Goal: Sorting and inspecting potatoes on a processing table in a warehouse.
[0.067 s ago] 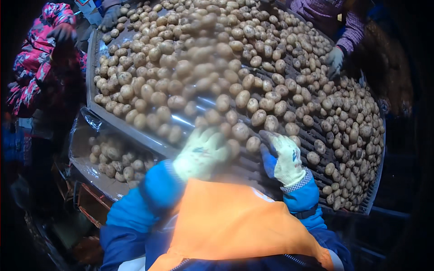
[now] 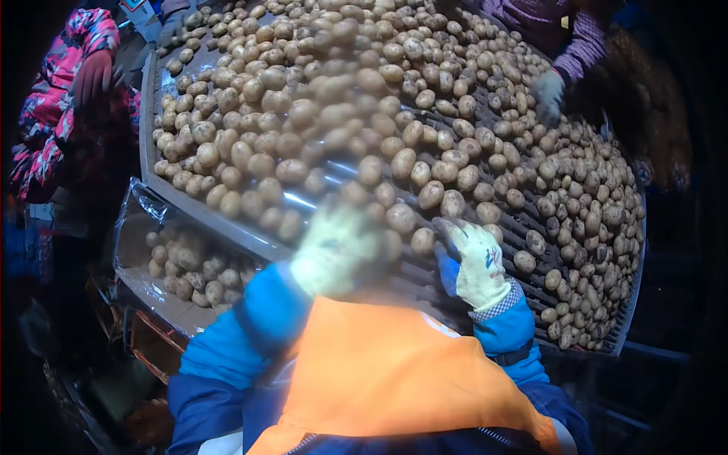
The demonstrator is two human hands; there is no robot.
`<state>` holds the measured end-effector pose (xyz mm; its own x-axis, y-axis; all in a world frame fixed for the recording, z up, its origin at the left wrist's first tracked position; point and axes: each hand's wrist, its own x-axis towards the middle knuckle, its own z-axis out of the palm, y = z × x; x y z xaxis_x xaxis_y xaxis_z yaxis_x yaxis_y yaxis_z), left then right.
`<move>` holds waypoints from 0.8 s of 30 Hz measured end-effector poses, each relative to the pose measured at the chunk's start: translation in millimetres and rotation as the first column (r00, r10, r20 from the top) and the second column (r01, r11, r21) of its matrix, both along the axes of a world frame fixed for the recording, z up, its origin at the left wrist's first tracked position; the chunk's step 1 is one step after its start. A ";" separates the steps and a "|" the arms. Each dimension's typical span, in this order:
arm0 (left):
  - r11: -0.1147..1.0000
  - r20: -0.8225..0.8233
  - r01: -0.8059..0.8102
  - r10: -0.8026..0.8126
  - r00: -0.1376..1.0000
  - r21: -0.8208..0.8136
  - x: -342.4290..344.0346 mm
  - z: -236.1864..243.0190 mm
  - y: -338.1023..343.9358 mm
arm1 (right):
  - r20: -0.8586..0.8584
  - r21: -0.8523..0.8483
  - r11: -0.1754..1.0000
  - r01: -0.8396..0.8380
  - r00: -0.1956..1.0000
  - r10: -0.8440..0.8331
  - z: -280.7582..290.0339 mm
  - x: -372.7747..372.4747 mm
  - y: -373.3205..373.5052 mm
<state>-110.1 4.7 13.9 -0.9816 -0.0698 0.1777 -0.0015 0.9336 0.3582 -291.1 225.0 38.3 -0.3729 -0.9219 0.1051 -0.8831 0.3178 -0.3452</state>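
Note:
My left hand [image 2: 337, 249], in a pale knitted glove, reaches over the near part of the slatted sorting table [image 2: 417, 273]. It is blurred, and its fingers cannot be made out. Close beyond it are several potatoes [image 2: 356, 193]. My right hand [image 2: 476, 264], in a pale glove with blue on the palm side, rests at the near edge of the potato layer. Its fingers and thumb are apart, and nothing shows between them. Just to its left lies a single potato [image 2: 423, 241], and another potato [image 2: 491, 233] sits beyond its knuckles.
Potatoes [image 2: 584, 220] cover much of the table, thickest at the far side and right. A plastic-lined bin [image 2: 152, 284] with potatoes stands at the lower left. Across the table a co-worker's gloved hand [image 2: 549, 98] touches potatoes. Another person in a pink patterned jacket [image 2: 57, 114] stands left.
My left hand is more blurred than before; my right hand stays nearly in place. The co-worker's hand across the table has shifted slightly left, and the person at left has lowered a gloved hand.

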 end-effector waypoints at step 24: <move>0.971 0.261 -0.185 0.220 0.940 -0.154 -19.7 -29.0 -4.2 | 0.111 -0.039 0.998 -0.050 0.992 0.054 -8.9 -3.8 -41.4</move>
<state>-129.8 0.5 -15.2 -0.9608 -0.2668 -0.0760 -0.2767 0.9404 0.1976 -294.9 183.7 29.4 -0.3356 -0.9368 0.0989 -0.8531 0.2578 -0.4536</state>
